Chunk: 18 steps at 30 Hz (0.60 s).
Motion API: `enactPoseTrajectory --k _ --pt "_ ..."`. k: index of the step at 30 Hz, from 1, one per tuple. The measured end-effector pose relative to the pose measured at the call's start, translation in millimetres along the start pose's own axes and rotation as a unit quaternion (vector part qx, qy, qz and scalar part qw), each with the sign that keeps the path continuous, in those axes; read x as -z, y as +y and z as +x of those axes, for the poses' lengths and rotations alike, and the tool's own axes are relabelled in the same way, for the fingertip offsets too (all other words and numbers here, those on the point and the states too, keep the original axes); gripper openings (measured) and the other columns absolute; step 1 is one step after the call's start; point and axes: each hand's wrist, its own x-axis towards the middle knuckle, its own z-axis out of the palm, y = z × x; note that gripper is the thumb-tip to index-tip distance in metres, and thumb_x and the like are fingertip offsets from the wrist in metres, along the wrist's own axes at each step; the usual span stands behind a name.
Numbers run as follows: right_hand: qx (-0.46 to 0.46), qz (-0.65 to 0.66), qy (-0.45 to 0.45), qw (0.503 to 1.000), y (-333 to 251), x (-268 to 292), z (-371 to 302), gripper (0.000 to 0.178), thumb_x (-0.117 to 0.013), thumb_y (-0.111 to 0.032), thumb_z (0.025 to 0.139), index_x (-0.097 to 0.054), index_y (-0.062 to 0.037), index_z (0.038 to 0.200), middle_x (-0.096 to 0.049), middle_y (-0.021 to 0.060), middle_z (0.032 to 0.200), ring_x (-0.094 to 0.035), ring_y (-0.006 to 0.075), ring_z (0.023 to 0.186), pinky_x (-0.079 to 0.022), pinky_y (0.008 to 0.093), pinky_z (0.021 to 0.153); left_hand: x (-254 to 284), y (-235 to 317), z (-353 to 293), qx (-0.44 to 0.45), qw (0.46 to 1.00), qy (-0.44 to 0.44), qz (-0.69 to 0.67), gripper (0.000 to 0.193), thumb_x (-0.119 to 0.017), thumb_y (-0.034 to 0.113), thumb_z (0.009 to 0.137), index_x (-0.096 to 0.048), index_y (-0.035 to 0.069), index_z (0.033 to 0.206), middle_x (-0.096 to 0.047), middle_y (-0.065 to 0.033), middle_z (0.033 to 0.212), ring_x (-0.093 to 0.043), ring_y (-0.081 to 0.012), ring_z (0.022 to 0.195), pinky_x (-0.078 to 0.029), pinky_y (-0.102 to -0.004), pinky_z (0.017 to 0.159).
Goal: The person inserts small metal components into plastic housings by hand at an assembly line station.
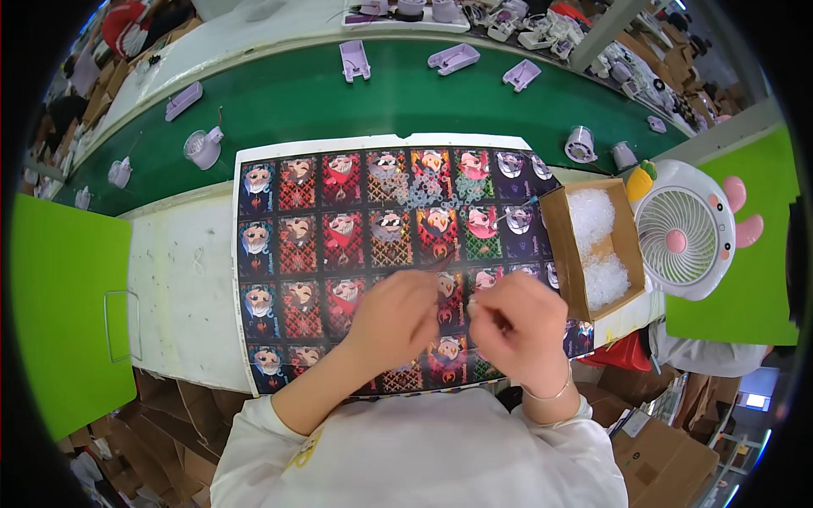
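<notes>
My left hand (pixel 396 315) is closed, its fingertips pinched together above a dark sheet printed with rows of cartoon cards (pixel 257 264). Just to its right, my right hand (pixel 523 326) is curled, thumb and forefinger pressed together. Whatever either hand holds is too small to make out. Beyond the hands, a loose scatter of small clear ring-like pieces (pixel 430 188) lies on the sheet. To the right of the sheet stands an open cardboard box (pixel 566 245) with two heaps of clear plastic pieces (pixel 590 213) in it.
A white fan with pink ears (pixel 684 230) stands right of the box. Behind the sheet runs a green conveyor belt (pixel 288 102) carrying pale purple housings (pixel 356 61) and round motor-like parts (pixel 203 148). Green panels (pixel 72 305) flank the white table (pixel 182 288). Cardboard boxes (pixel 669 457) sit below.
</notes>
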Motion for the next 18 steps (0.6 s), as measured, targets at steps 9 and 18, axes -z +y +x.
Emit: enactPoseTrajectory --k 9,18 --pt "-0.301 0.343 0.041 0.889 34.6 -58.5 -13.7 0.014 -0.058 0.002 0.093 -0.067 -0.0003 0.104 -0.061 -0.0001 0.083 -0.052 0.0053 0.068 -0.043 0.0196 0.063 -19.8 -10.3 -10.8 0.177 0.980 0.069 -0.061 0.029 -0.057 -0.004 0.079 -0.062 -0.001 0.107 -0.062 -0.0172 0.107 -0.063 -0.0319 0.097 -0.051 -0.0370 0.083" --pt "-0.062 0.113 0.047 0.991 27.5 -71.0 -5.8 0.020 -0.066 0.008 0.079 -0.067 -0.0011 0.097 -0.061 0.0107 0.086 -0.060 0.0237 0.068 -0.049 0.0306 0.059 -18.6 -13.6 -12.5 0.233 0.962 0.047 -0.134 0.032 -0.054 -0.002 0.081 -0.069 -0.002 0.108 -0.069 -0.0168 0.101 -0.067 -0.0294 0.092 -0.052 -0.0359 0.079"
